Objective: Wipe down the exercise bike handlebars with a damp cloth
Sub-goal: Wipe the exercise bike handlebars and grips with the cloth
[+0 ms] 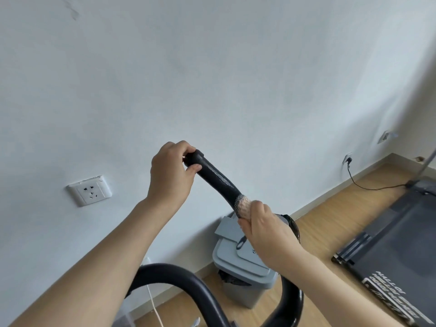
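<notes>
- Head view shows the left hand with its fingers curled around the tip of the black handlebar, thumb pressed along the grip's underside.
- Lower on the same bar, the right hand is closed in a fist over the cloth, wrapping it around the tube; only a knitted beige-and-grey cuff of fabric shows above the knuckles.
- That cloth looks soft and thin, so it should mould to the round bar; damp, it would likely slide easily if squeezed lightly.
- Rigid and curved, the handlebar has a scuffed, pale patch midway along its padded grip, which may snag fabric; bracing at the tip seems sensible.
- A second loop of the bar sweeps across the bottom edge of the frame.
- Behind stands a pale wall with a socket; a grey lidded bin sits on the wood floor against the skirting, a treadmill at right.
</notes>
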